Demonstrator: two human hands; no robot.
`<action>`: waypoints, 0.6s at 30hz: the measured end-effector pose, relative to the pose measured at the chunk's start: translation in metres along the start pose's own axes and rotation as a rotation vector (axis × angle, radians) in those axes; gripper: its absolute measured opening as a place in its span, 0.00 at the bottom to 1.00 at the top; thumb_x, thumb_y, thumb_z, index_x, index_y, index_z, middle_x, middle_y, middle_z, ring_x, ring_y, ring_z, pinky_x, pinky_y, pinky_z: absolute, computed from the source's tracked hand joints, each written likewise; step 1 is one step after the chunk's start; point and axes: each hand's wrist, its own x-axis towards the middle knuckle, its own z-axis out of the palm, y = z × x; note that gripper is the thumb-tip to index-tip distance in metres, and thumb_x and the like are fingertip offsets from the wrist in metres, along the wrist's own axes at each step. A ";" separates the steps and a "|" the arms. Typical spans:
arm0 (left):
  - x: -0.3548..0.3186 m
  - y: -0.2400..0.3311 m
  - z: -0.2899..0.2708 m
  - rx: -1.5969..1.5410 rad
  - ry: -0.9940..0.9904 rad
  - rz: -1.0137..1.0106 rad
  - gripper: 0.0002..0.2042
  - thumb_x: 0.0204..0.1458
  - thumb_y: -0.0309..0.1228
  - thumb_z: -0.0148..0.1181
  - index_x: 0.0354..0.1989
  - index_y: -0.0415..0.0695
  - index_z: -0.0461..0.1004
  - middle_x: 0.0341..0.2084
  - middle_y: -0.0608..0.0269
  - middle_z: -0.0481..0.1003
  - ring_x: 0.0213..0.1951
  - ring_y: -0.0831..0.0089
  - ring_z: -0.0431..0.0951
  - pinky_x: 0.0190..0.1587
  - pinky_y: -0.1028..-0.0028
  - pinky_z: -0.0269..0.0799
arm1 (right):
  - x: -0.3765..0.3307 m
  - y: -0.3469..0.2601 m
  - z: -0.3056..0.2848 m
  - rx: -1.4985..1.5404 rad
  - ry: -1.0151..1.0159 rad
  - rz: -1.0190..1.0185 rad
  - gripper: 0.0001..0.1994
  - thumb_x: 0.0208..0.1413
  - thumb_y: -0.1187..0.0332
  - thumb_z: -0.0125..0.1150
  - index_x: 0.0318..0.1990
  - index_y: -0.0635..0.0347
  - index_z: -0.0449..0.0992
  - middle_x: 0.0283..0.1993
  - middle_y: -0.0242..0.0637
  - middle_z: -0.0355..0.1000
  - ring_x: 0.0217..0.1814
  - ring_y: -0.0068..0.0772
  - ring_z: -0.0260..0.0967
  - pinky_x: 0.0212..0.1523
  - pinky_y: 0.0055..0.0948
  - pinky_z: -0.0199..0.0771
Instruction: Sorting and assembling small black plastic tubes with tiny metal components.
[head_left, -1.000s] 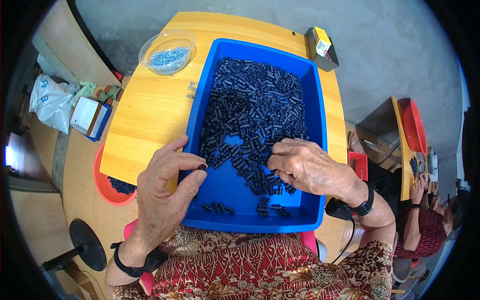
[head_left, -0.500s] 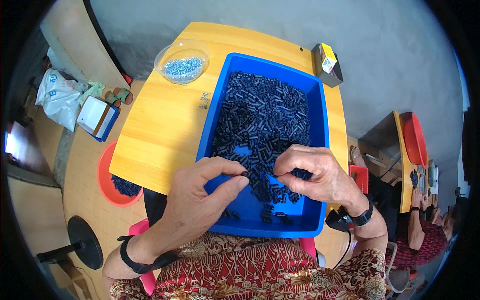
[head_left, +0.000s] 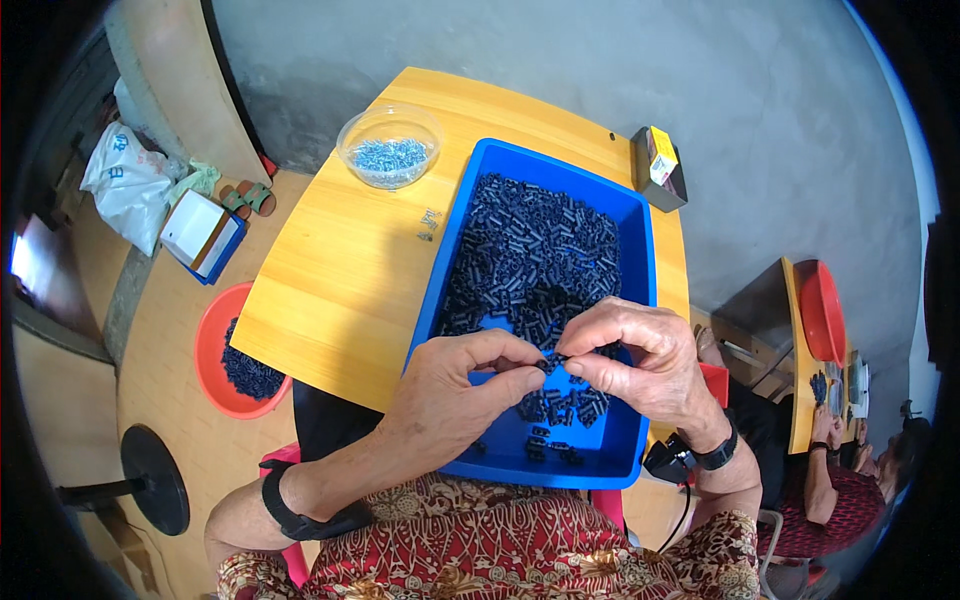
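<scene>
My left hand (head_left: 440, 395) pinches a small black plastic part (head_left: 546, 364) between thumb and forefinger. Close against it, my right hand (head_left: 645, 365) has thumb and forefinger pressed together; whatever tiny thing sits between them is too small to make out. Both hands hover over a blue tray (head_left: 641, 260), fingertips almost touching. A thick layer of similar black parts (head_left: 535, 250) fills the tray's far portion, and a few small groups lie near its front wall.
A clear bowl (head_left: 352, 140) of small silvery screws (head_left: 390, 154) stands on the yellow table (head_left: 330, 270), several loose screws (head_left: 430, 222) nearby. A dark box (head_left: 660, 185) sits at the right corner. Left below is a red basin (head_left: 213, 365) of black parts. Another person (head_left: 840, 500) works at right.
My hands have come together, bringing the left hand's black part up to the right fingertips. The whole view has shifted slightly.
</scene>
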 end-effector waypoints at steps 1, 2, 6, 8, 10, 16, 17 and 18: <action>0.000 -0.001 0.000 -0.002 0.003 0.021 0.09 0.54 0.30 0.65 0.40 0.37 0.80 0.28 0.65 0.79 0.33 0.81 0.76 0.37 0.77 0.71 | 0.000 0.000 0.000 -0.003 -0.002 -0.001 0.06 0.51 0.77 0.68 0.37 0.64 0.79 0.37 0.39 0.77 0.40 0.32 0.76 0.41 0.29 0.77; 0.001 0.000 0.000 -0.004 0.004 0.024 0.09 0.54 0.30 0.65 0.40 0.37 0.80 0.28 0.65 0.79 0.33 0.81 0.76 0.37 0.77 0.71 | 0.000 0.001 0.000 -0.013 0.004 -0.006 0.06 0.52 0.77 0.68 0.37 0.64 0.79 0.37 0.39 0.77 0.40 0.32 0.76 0.41 0.29 0.77; 0.002 0.004 -0.004 0.056 -0.033 -0.005 0.08 0.55 0.26 0.65 0.40 0.36 0.80 0.33 0.65 0.81 0.37 0.82 0.77 0.41 0.80 0.73 | 0.002 0.003 -0.001 -0.037 -0.006 -0.025 0.06 0.54 0.76 0.66 0.39 0.64 0.79 0.37 0.39 0.77 0.40 0.33 0.76 0.42 0.30 0.76; 0.001 0.003 -0.006 0.047 -0.035 0.001 0.08 0.54 0.26 0.65 0.40 0.36 0.80 0.33 0.65 0.81 0.37 0.82 0.77 0.42 0.80 0.73 | 0.003 0.001 -0.001 -0.039 -0.010 -0.025 0.05 0.54 0.76 0.66 0.39 0.64 0.79 0.38 0.39 0.77 0.41 0.33 0.76 0.42 0.30 0.76; 0.001 0.002 -0.007 0.033 -0.040 0.005 0.08 0.55 0.26 0.65 0.41 0.36 0.80 0.33 0.64 0.81 0.38 0.81 0.77 0.43 0.79 0.73 | 0.003 -0.001 0.000 -0.040 -0.015 -0.027 0.05 0.55 0.76 0.65 0.39 0.63 0.79 0.38 0.39 0.77 0.41 0.33 0.76 0.42 0.30 0.76; -0.012 0.011 -0.020 0.039 0.042 0.063 0.07 0.56 0.24 0.63 0.42 0.37 0.80 0.36 0.63 0.80 0.40 0.79 0.78 0.46 0.78 0.73 | 0.007 0.003 0.000 -0.152 -0.072 -0.029 0.06 0.54 0.76 0.64 0.40 0.65 0.79 0.37 0.40 0.75 0.42 0.38 0.75 0.43 0.33 0.76; -0.014 0.013 -0.024 0.047 0.053 0.066 0.07 0.56 0.24 0.63 0.42 0.37 0.80 0.36 0.63 0.80 0.40 0.79 0.78 0.46 0.78 0.73 | 0.007 0.004 -0.001 -0.218 -0.162 0.009 0.07 0.53 0.76 0.65 0.39 0.65 0.79 0.39 0.41 0.76 0.42 0.39 0.75 0.43 0.34 0.75; -0.015 0.015 -0.030 0.050 0.098 0.089 0.07 0.56 0.24 0.63 0.42 0.37 0.80 0.36 0.63 0.80 0.41 0.79 0.78 0.47 0.77 0.73 | 0.009 0.004 -0.003 -0.286 -0.250 0.051 0.07 0.53 0.76 0.66 0.39 0.65 0.79 0.40 0.42 0.76 0.43 0.41 0.74 0.44 0.35 0.75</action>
